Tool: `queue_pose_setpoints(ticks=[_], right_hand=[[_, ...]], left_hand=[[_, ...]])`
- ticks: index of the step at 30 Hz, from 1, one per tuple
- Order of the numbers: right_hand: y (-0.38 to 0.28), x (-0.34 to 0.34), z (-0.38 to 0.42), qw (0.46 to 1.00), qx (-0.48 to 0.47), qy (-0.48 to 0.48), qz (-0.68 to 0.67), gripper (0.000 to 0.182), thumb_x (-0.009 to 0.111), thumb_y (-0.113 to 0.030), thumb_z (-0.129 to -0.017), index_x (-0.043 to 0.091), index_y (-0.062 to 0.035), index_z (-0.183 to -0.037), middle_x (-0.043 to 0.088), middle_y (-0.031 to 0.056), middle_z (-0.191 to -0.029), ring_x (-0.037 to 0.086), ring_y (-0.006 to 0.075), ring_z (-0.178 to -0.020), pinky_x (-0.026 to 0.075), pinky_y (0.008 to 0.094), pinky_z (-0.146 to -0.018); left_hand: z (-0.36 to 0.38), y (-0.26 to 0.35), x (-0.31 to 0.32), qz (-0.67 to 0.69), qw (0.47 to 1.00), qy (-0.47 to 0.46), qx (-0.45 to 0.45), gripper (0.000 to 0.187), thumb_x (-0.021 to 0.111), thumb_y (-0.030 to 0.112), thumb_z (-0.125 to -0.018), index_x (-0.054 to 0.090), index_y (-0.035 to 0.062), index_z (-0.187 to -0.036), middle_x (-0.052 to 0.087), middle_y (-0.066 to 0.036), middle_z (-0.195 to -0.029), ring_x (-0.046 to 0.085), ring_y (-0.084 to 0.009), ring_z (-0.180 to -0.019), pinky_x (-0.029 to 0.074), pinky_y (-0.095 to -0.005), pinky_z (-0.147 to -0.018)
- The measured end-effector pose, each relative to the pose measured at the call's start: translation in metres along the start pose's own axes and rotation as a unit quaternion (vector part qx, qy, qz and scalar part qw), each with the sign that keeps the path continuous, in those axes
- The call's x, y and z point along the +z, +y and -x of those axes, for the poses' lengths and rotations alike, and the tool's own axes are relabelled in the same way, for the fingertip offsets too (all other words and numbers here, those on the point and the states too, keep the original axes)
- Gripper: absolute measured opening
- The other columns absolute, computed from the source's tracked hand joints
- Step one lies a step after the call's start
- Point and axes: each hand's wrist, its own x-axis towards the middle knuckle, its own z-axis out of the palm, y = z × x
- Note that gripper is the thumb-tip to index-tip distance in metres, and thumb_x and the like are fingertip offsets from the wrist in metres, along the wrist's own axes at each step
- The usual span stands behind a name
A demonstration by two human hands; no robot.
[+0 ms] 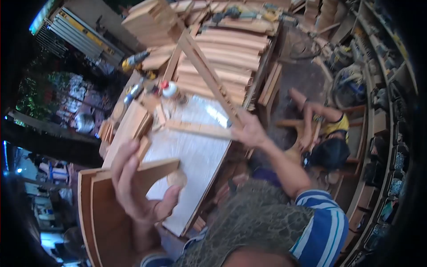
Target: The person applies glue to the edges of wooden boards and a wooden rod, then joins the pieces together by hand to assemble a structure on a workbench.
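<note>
My right hand (250,130) is closed round the near end of a long wooden frame piece (207,75), whose strips reach up and away over the bench. Another wooden strip (195,128) runs left from that hand across the pale work surface (191,153). My left hand (140,187) is raised, fingers curved and apart from the thumb, with nothing gripped between them. Behind and beside it stands a curved wooden panel piece (111,213). A round light spot or disc (177,179) shows by the left thumb; what it is I cannot tell.
Stacked wooden slats (222,58) lie at the far end. A red-capped bottle (169,89) and a yellow drill (134,61) are near the left edge. Another person (329,133) crouches at the right, near shelves (378,115).
</note>
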Motion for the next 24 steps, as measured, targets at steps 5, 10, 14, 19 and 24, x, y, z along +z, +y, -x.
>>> queue_pose_setpoints(ticks=[5,10,14,19,24], right_hand=[[-0.004,-0.019,0.027,0.998,0.038,-0.044,-0.034,0.046,0.068,-0.013,-0.08,0.06,-0.0006,-0.124,0.06,0.0048,-0.089,0.057,0.0128,-0.081,0.051,0.031,-0.076],[-0.001,-0.031,0.049,0.984,0.05,-0.081,-0.148,0.047,0.071,-0.012,-0.078,0.06,0.0002,-0.123,0.062,0.0016,-0.09,0.058,0.012,-0.08,0.05,0.0286,-0.077],[-0.003,-0.037,0.062,0.936,0.132,-0.187,-0.268,0.04,0.075,-0.015,-0.074,0.064,-0.0027,-0.111,0.062,-0.0008,-0.085,0.058,0.0089,-0.078,0.049,0.028,-0.071],[0.017,-0.012,0.079,0.879,0.14,-0.308,-0.336,0.044,0.074,-0.012,-0.073,0.065,-0.0018,-0.115,0.062,-0.0014,-0.085,0.059,0.0093,-0.078,0.05,0.0282,-0.071],[0.034,0.002,0.066,0.845,0.11,-0.458,-0.255,0.053,0.071,-0.01,-0.082,0.058,-0.0034,-0.133,0.06,-0.001,-0.087,0.058,0.0089,-0.079,0.049,0.0254,-0.069]], left_hand=[[0.0,0.02,0.025,0.153,0.979,-0.04,-0.129,0.085,0.082,0.029,-0.081,0.041,-0.0069,-0.146,0.044,-0.032,-0.145,0.045,-0.0399,-0.137,0.036,-0.0482,-0.115],[0.012,0.027,0.055,0.192,0.952,-0.125,-0.205,0.079,0.077,0.023,-0.086,0.039,-0.0061,-0.148,0.045,-0.025,-0.147,0.045,-0.036,-0.138,0.035,-0.0467,-0.115],[0.034,0.023,0.097,0.344,0.829,-0.154,-0.414,0.079,0.065,0.03,-0.099,0.023,-0.0045,-0.156,0.04,-0.026,-0.152,0.046,-0.0362,-0.138,0.037,-0.0469,-0.114],[0.05,-0.001,0.113,0.296,0.848,-0.111,-0.426,0.082,0.068,0.027,-0.099,0.021,-0.0029,-0.158,0.044,-0.025,-0.148,0.054,-0.0298,-0.127,0.049,-0.04,-0.099],[0.064,-0.018,0.12,0.442,0.707,-0.165,-0.526,0.053,0.072,0.005,-0.094,0.046,-0.0055,-0.14,0.064,-0.017,-0.127,0.062,-0.0195,-0.11,0.053,-0.0312,-0.091]])
